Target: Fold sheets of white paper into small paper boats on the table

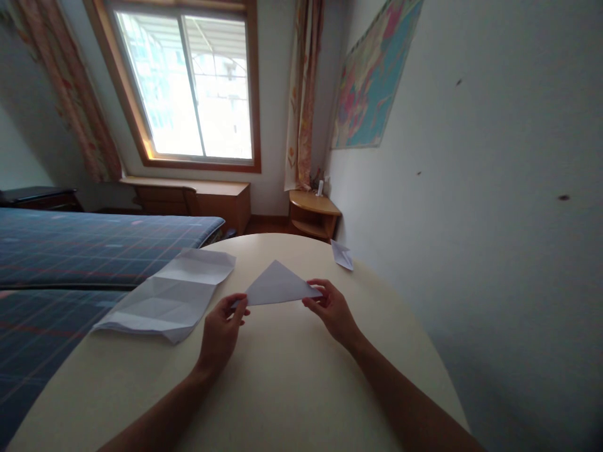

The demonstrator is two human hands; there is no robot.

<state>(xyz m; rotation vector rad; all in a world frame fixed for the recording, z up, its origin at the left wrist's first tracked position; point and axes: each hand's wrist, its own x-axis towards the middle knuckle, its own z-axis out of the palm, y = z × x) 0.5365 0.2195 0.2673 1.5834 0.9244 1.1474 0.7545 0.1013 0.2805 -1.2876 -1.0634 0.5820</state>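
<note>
Paper triangle, folded: between hands, over round bench, apex pointing away. Left hand: grip pinching left corner. Right hand: grip pinching right corner. Step, judged: folded-paper handling; next move calls for even corner control. Creased paper: left. Small folded piece: far right.

Bright wood-framed window above a desk, white wall at right.

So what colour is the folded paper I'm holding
The folded paper is plain white, looking slightly greyish here; it shows best in the head view.
</note>
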